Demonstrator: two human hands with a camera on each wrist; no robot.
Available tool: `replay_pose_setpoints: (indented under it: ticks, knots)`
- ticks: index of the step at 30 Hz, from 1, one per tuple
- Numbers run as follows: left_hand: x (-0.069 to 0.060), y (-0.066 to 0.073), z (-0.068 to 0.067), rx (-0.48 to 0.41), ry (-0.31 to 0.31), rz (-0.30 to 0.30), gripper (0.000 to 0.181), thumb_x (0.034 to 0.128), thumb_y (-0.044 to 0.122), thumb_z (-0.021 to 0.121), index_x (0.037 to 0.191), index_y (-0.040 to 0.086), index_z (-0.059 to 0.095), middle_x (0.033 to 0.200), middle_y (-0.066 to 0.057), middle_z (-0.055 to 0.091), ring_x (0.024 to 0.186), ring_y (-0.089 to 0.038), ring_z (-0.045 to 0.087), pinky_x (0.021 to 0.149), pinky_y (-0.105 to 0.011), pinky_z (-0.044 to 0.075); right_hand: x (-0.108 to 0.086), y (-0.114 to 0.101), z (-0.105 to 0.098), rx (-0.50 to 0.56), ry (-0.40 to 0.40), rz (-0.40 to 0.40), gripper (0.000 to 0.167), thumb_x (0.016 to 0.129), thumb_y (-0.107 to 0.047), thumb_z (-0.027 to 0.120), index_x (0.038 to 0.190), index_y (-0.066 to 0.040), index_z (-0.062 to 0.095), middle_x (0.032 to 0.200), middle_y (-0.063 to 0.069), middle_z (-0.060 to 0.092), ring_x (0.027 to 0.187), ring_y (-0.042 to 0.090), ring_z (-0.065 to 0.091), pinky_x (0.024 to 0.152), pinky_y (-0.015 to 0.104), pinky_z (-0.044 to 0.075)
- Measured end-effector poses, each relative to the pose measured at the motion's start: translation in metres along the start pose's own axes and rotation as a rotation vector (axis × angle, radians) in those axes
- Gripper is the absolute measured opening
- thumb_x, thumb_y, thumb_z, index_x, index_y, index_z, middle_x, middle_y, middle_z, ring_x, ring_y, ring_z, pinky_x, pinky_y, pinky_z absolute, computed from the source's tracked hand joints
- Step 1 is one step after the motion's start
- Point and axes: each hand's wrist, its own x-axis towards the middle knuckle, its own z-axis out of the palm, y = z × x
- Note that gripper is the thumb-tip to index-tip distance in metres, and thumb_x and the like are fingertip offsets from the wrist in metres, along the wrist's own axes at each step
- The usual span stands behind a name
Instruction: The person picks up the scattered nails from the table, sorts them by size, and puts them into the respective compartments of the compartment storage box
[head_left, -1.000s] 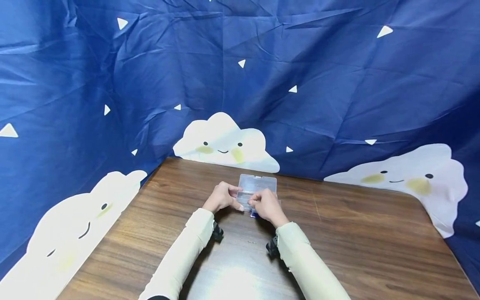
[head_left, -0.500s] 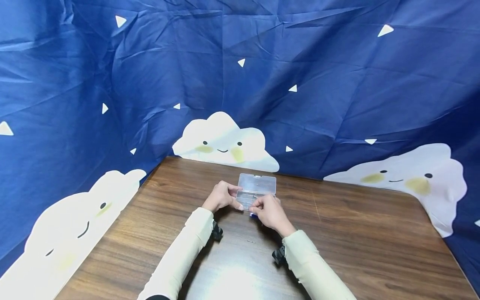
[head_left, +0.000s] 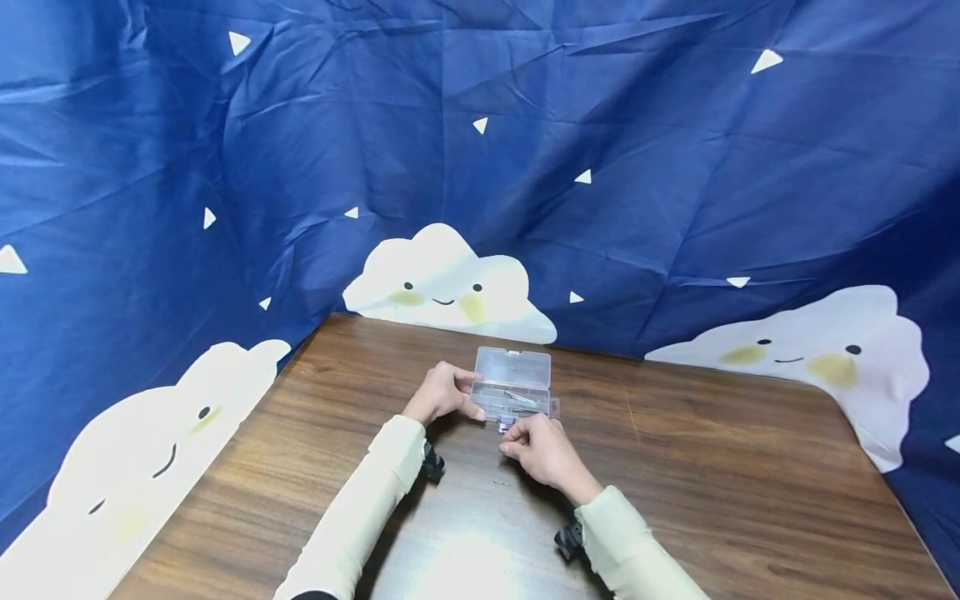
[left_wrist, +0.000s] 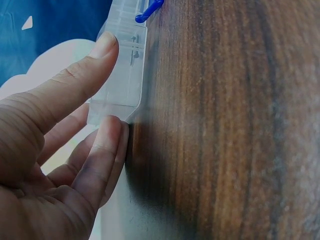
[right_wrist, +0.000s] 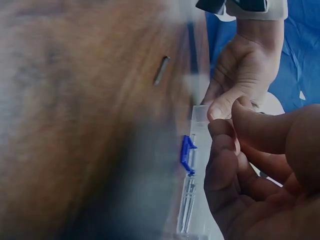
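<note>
A clear plastic compartment box (head_left: 487,400) lies on the table with its lid (head_left: 513,367) raised at the back. Slim metal screws (head_left: 521,398) are inside it, and a blue latch (right_wrist: 187,154) hangs at its front. My left hand (head_left: 442,392) holds the box's left end, thumb on the front side and fingers around the end. Just in front of the latch is my right hand (head_left: 547,450), fingers loosely bent; nothing shows between thumb and forefinger in the right wrist view. One loose screw (right_wrist: 162,70) lies on the table nearer the person.
The brown wooden table (head_left: 712,483) extends to both sides. A blue cloth backdrop (head_left: 600,100) with white clouds (head_left: 450,283) rises behind its far edge. Both wrists wear black camera mounts (head_left: 570,540).
My right hand has drawn back from over the box toward the person, past the front edge. More metal pieces now show in the compartments. The left hand has stayed put.
</note>
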Motion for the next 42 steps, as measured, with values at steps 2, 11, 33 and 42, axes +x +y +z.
replay_pose_setpoints:
  ticks: [2, 11, 33, 42]
  knots:
    - [0.000, 0.000, 0.000, 0.004, 0.003, 0.004, 0.075, 0.0474, 0.012, 0.102, 0.118, 0.015, 0.077, 0.086, -0.003, 0.070, 0.080, -0.014, 0.059, 0.076, -0.029, 0.051, -0.003, 0.001, 0.000, -0.009, -0.001, -0.010, 0.014, 0.086, -0.009, 0.079, 0.076, -0.017, 0.075, 0.065, -0.013, 0.063, 0.062, 0.003, 0.054, 0.064, 0.028, 0.047]
    - [0.001, 0.000, -0.001, 0.003, 0.000, -0.012, 0.076, 0.0463, 0.012, 0.102, 0.118, 0.017, 0.077, 0.088, -0.004, 0.069, 0.081, -0.014, 0.057, 0.076, -0.029, 0.050, -0.018, 0.003, 0.005, 0.023, -0.066, -0.004, 0.009, 0.084, -0.008, 0.081, 0.079, -0.013, 0.076, 0.065, -0.012, 0.064, 0.060, 0.002, 0.056, 0.061, 0.025, 0.048]
    - [0.000, 0.000, 0.000, -0.004, -0.007, 0.004, 0.074, 0.0473, 0.011, 0.102, 0.117, 0.015, 0.077, 0.086, -0.006, 0.066, 0.077, -0.014, 0.054, 0.072, -0.028, 0.048, -0.032, 0.003, 0.014, -0.062, -0.130, -0.055, 0.021, 0.074, -0.008, 0.087, 0.068, -0.016, 0.068, 0.059, -0.013, 0.059, 0.056, 0.002, 0.052, 0.056, 0.025, 0.046]
    - [-0.001, 0.000, 0.000, -0.004, -0.001, 0.001, 0.074, 0.0468, 0.010, 0.102, 0.116, 0.016, 0.078, 0.086, -0.007, 0.067, 0.077, -0.014, 0.054, 0.072, -0.028, 0.049, -0.032, -0.001, 0.018, -0.199, -0.120, -0.101, 0.031, 0.076, 0.000, 0.074, 0.059, -0.020, 0.058, 0.057, -0.016, 0.052, 0.054, 0.005, 0.048, 0.054, 0.028, 0.044]
